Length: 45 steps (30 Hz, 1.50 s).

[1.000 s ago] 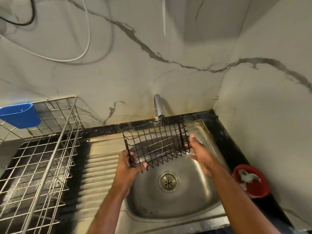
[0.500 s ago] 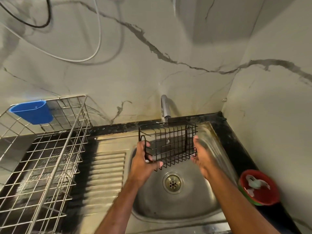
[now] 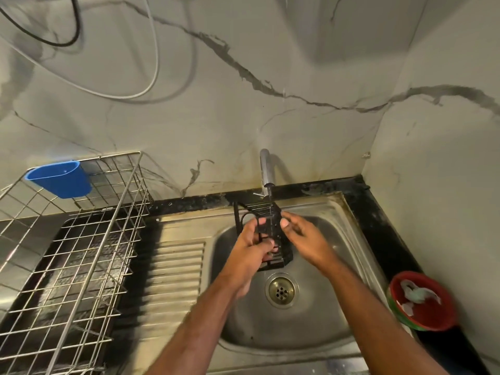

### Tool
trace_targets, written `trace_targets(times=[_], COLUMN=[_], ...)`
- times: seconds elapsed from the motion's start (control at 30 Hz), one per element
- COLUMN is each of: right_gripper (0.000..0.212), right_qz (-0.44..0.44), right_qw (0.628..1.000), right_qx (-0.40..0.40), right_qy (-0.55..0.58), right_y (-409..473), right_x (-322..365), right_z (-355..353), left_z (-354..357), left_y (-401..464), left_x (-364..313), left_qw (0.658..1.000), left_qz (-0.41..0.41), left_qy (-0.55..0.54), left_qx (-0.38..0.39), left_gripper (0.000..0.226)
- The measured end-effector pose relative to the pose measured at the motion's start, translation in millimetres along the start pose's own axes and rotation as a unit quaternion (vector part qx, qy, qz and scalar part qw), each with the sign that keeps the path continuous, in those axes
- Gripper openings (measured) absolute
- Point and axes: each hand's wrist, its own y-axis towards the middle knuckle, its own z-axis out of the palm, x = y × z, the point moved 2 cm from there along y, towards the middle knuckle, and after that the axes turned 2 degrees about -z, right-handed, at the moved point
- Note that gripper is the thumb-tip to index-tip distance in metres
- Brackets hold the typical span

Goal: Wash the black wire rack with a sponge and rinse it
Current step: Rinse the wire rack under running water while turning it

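The black wire rack (image 3: 273, 228) hangs over the steel sink (image 3: 319, 315), turned so that I see it end-on and narrow, right under the tap (image 3: 266, 171). My left hand (image 3: 253, 244) grips its left side, with fingers through the wires. On the rack's right edge, my right hand (image 3: 300, 239) touches the upper part with thumb and fingertips. No sponge is in view. Whether water runs from the tap I cannot tell.
A large steel wire dish basket (image 3: 81, 253) with a blue plastic cup (image 3: 61, 178) hooked on its rim stands on the left. A ribbed drainboard (image 3: 176, 269) lies between basket and sink. A red bowl (image 3: 422, 301) with scraps sits at the right, by the wall.
Both hands have turned the rack from broadside to end-on and drawn closer together. The view has shifted slightly to the left.
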Motion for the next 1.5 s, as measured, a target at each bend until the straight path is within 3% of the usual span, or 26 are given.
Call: trace_targets(times=[0.27,0.47,0.63,0.97,1.03,1.13,1.23,1.4,1.5], right_gripper=[0.027,0.063,0.087,0.103,0.092,0.058,0.048,0.048,0.052], right_qz=[-0.004,-0.013,-0.085,-0.099,-0.105,-0.126,-0.138,-0.140,-0.133], right_qw=[0.999,0.997,0.984,0.983,0.982,0.984,0.983,0.972,0.964], right_qx=[0.000,0.071,0.154,0.138,0.131,0.096,0.068,0.028,-0.020], right_qy=[0.053,0.037,-0.021,-0.071,-0.088,-0.078,-0.104,-0.184,-0.232], right_y=[-5.7,-9.7,-6.1,14.7,13.7,8.8,6.1,3.9,1.3], right_x=[15.1,5.6,-0.4,-1.6,-2.5,1.8,3.4,7.8,11.5], right_z=[-6.9,-8.3,1.8,13.2,12.7,10.1,7.8,14.0,25.8], left_z=[10.0,9.7,1.5,-4.9,-4.4,-4.1,-2.6,4.8,12.4], left_y=[34.0,47.9,52.0,54.3,54.7,53.3,52.4,46.2,40.4], left_x=[-45.2,-50.1,-48.6,-47.4,-48.3,-48.1,-46.8,-48.8,-54.7], left_qw=[0.997,0.995,0.994,0.992,0.991,0.990,0.988,0.981,0.915], left_qz=[-0.064,-0.092,-0.100,-0.105,-0.109,-0.124,-0.134,-0.103,-0.027], left_qy=[0.039,0.032,0.027,0.038,0.028,0.007,0.009,0.137,0.385], left_qx=[-0.003,-0.021,-0.041,-0.064,-0.067,-0.071,-0.074,-0.093,-0.120], left_gripper=[0.037,0.033,0.045,0.044,0.049,0.052,0.047,0.016,0.025])
